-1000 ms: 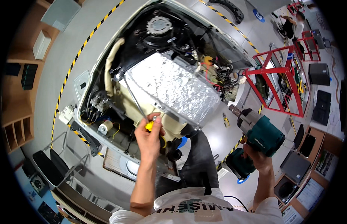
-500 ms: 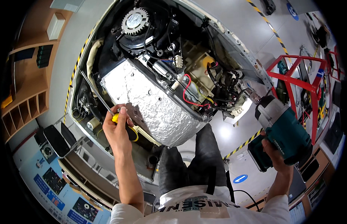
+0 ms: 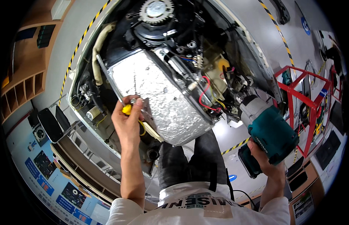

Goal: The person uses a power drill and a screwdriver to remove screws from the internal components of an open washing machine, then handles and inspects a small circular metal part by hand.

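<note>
The screwdriver (image 3: 110, 80) is in the left hand (image 3: 124, 122), over the near left part of the foil-covered box (image 3: 159, 86), its shaft slanting up and left. The fingers are closed round its yellow collar, with the handle trailing past the palm; a small metal piece (image 3: 135, 100) seems pinched at the thumb tip, too small to identify. The screwdriver should be light and stiff, best held further back on the handle for twisting force. The right hand (image 3: 264, 159) grips the cordless impact wrench (image 3: 271, 131) by its handle, between motor body and battery; the trigger is hidden. It looks heavy and rigid, probably nose-heavy, so a full wrap high on the handle suits it. Its nose overlaps the wiring (image 3: 229, 107) in view; whether they touch cannot be told. The foil looks thin and easily dented or torn, the wires flexible and easily snagged.
</note>
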